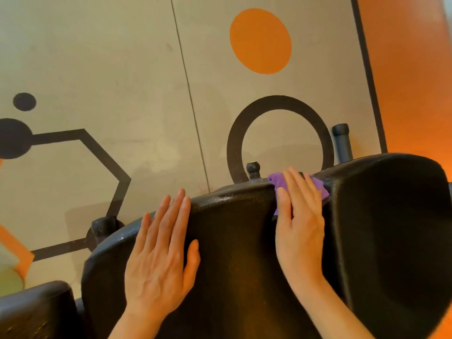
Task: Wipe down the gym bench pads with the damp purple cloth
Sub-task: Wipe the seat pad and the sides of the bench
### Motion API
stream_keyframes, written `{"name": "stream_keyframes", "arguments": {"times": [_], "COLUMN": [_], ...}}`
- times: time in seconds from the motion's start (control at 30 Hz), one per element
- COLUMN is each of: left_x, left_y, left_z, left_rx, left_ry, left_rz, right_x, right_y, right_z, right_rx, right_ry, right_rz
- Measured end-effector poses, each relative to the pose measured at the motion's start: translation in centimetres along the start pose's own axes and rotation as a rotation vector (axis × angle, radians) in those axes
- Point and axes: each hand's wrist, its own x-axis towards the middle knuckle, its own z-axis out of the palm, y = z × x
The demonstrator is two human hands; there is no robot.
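A black textured bench pad (234,241) fills the lower middle, and a second black pad (391,228) curves up at the right. My right hand (300,216) presses the purple cloth (278,183) flat into the seam between the two pads, near their top edge; only the cloth's edges show around my fingers. My left hand (159,255) lies flat and open on the left part of the middle pad, fingers spread and pointing up toward its top edge.
A third black pad (36,311) sits at the lower left. Black capped posts stick out behind the pads (253,170), (342,140), (104,228). Below is a grey floor (122,69) with black and orange markings, and an orange surface (415,69) at the right.
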Motion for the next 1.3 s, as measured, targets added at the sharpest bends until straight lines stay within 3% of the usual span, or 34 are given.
{"name": "stream_keyframes", "arguments": {"times": [0.1, 0.17, 0.2, 0.33, 0.43, 0.5, 0.57, 0.7, 0.73, 0.83, 0.9, 0.97, 1.07, 1.13, 1.17, 1.3], "left_x": [0.0, -0.1, -0.2, 0.0, -0.2, -0.1, -0.1, -1.2, -1.7, -2.9, -3.2, -3.2, -3.0, -3.1, -3.1, -3.1], "left_y": [-0.2, -0.1, -0.1, 0.0, 0.1, 0.0, 0.0, -0.8, -1.3, -2.6, -2.9, -2.8, -3.0, -2.9, -2.9, -2.9], "left_z": [0.0, 0.1, 0.1, 0.1, 0.0, -0.1, -0.2, -0.7, -0.9, -0.9, -0.5, -0.3, -0.2, -0.3, -0.4, -0.5], "left_rx": [0.001, 0.003, -0.008, 0.001, 0.004, 0.013, 0.0, -0.114, -0.139, -0.142, -0.097, -0.077, -0.066, -0.081, -0.095, -0.1], "left_ry": [0.029, 0.041, 0.044, 0.06, 0.045, 0.042, 0.049, 0.129, 0.149, 0.168, 0.163, 0.154, 0.15, 0.146, 0.152, 0.148], "left_rz": [-0.005, -0.002, -0.006, -0.008, -0.008, -0.011, 0.003, -0.046, -0.114, -0.306, -0.329, -0.316, -0.327, -0.331, -0.333, -0.323], "right_x": [-2.2, -1.0, -0.1, 1.3, -0.9, -1.1, 0.4, 3.3, 3.2, 1.3, -0.2, 0.1, 3.6, 4.0, 3.4, -2.1], "right_y": [-4.0, -2.9, -1.5, 1.5, -2.8, -4.4, -3.7, -0.4, -0.9, -6.4, -9.8, -10.3, -5.5, -3.8, -4.4, -10.5], "right_z": [2.7, 1.7, 0.8, -1.6, 1.5, 2.2, 0.8, -2.8, -2.6, 1.3, 3.5, 3.2, -0.6, -2.4, -1.7, 4.8], "right_rx": [-0.177, -0.227, -0.209, -0.063, -0.171, -0.229, -0.221, -0.163, -0.223, -0.329, -0.308, -0.31, -0.33, -0.33, -0.348, -0.382], "right_ry": [-0.121, -0.229, -0.237, -0.081, -0.092, -0.219, -0.321, -0.26, -0.238, -0.31, -0.445, -0.537, -0.523, -0.388, -0.325, -0.345], "right_rz": [-0.441, -0.598, -0.566, -0.148, -0.335, -0.57, -0.657, -0.137, -0.11, -0.324, -0.511, -0.571, -0.303, -0.13, -0.149, -0.571]}}
